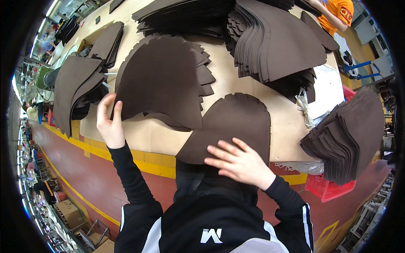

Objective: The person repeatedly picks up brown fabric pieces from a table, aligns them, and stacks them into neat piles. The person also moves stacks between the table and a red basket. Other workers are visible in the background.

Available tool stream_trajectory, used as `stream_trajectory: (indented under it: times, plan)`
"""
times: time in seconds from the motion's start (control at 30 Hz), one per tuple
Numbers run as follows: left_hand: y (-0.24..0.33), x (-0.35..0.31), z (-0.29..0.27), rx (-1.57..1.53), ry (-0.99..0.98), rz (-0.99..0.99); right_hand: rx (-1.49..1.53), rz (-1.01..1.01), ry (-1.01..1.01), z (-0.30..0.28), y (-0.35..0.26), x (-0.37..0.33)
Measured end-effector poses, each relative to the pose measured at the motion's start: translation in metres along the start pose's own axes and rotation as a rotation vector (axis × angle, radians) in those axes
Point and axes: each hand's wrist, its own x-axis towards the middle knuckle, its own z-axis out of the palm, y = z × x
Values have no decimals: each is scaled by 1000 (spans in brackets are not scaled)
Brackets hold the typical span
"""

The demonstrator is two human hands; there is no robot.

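Note:
In front of me a dark brown cut piece (236, 122), flat and rounded with a notched rim, lies over the table's near edge. My right hand (242, 163) rests flat on its lower part, fingers spread. To its left sits a stack of similar brown pieces (160, 80), fanned on its right side. My left hand (111, 118) is at that stack's left edge, thumb and fingers apart with the edge between them. Whether the fingertips grip a sheet is hard to make out.
More brown stacks stand at the far left (80, 84), the back (185, 19) and the back right (274, 42). Another stack (346, 135) sits on a red crate (329, 187) at the right. A co-worker in an orange shirt (335, 14) stands at the back right of the table (168, 141).

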Motion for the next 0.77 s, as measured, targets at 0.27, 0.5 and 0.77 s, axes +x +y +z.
stream_trajectory:
  times: [0.27,0.5,0.77]
  plan:
    - [67,-92,14,-112,-707,-245,-87,358,94,-17,87,34]
    - [91,-143,45,3,-547,-82,-277,519,299,-29,116,8]
    - [94,-124,36,-119,-487,60,-68,496,522,-25,63,-60]
